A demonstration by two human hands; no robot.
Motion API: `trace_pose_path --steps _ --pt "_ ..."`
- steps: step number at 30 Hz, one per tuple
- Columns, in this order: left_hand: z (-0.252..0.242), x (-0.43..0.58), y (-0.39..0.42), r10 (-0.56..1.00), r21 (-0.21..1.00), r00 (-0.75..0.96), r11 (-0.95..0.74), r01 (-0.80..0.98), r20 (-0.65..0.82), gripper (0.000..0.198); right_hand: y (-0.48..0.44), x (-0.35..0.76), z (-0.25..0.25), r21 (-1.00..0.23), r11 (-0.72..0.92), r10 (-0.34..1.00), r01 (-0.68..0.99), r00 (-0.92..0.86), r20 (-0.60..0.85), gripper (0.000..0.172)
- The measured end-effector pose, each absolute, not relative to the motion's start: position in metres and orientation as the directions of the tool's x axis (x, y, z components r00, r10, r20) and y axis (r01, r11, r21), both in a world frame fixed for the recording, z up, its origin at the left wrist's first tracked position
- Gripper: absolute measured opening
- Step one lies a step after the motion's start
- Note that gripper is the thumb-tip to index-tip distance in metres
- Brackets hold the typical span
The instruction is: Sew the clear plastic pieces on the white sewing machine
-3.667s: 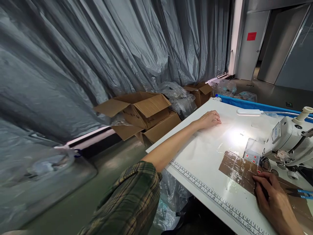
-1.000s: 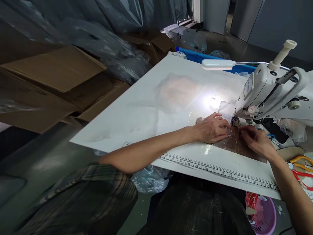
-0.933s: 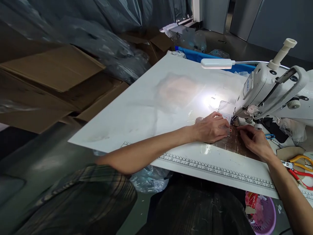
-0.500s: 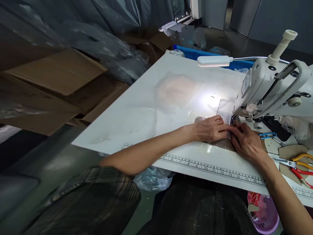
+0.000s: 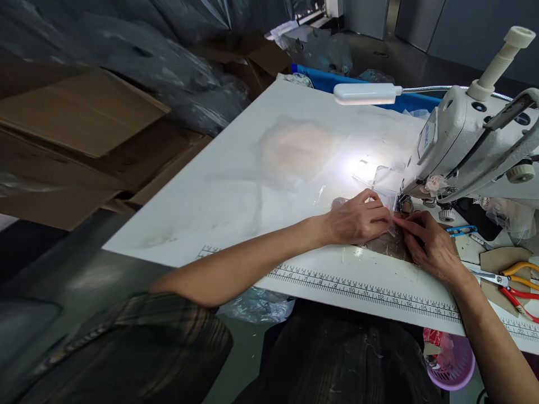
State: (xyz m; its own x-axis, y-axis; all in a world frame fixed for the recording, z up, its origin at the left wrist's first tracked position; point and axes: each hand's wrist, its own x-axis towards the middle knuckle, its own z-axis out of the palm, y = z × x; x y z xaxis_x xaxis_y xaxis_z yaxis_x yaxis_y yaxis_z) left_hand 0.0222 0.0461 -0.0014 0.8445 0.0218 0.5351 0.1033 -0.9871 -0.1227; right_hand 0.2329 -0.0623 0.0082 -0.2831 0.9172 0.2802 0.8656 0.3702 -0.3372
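Just in front of the presser foot of a white sewing machine [image 5: 452,134], both hands meet over a piece of thin, see-through material [image 5: 389,247]. My left hand [image 5: 360,219] is closed, its fingertips pinching the sheer material from the left. Coming from the right, my right hand [image 5: 429,241] has thumb and forefinger pressed together on the same material's edge. A clear strip [image 5: 386,182] lies behind the left fingers, beside the needle area. The exact edge between the fingertips is too small to make out.
Blue thread snips [image 5: 461,230], orange-handled scissors [image 5: 501,279] and red-handled pliers [image 5: 516,303] lie right of my right hand. A lamp [image 5: 368,94] hangs over the white table [image 5: 236,191]. Cardboard boxes [image 5: 84,112] stand left; a purple basket [image 5: 457,370] sits below.
The view has shifted slightly. Both hands stay by the needle; my right hand's fingers look a little straighter, and more of the sheer material shows between the hands.
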Motion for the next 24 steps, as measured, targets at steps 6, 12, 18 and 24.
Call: trace_pose_path --steps 6,12,18,24 --pt "-0.0034 0.0202 0.0480 0.016 -0.101 0.872 -0.992 0.075 0.488 0.028 -0.0616 0.2323 0.0046 -0.293 0.371 0.917 0.881 -0.296 0.269 0.041" --pt "-0.0023 0.0190 0.0518 0.028 -0.011 0.900 -0.999 0.036 0.435 0.025 -0.0619 0.2267 0.0064 -0.235 0.320 0.934 0.918 -0.263 0.242 0.038" --pt "-0.0028 0.0189 0.0525 0.041 0.009 0.896 -0.999 0.042 0.442 0.026 -0.0633 0.2335 0.0039 -0.489 0.264 0.951 0.832 -0.139 0.276 0.038" --pt "-0.0027 0.0201 0.0511 0.009 -0.059 0.872 -0.997 0.043 0.489 0.023 -0.0646 0.2352 0.0009 -0.476 0.297 0.932 0.828 -0.143 0.333 0.034"
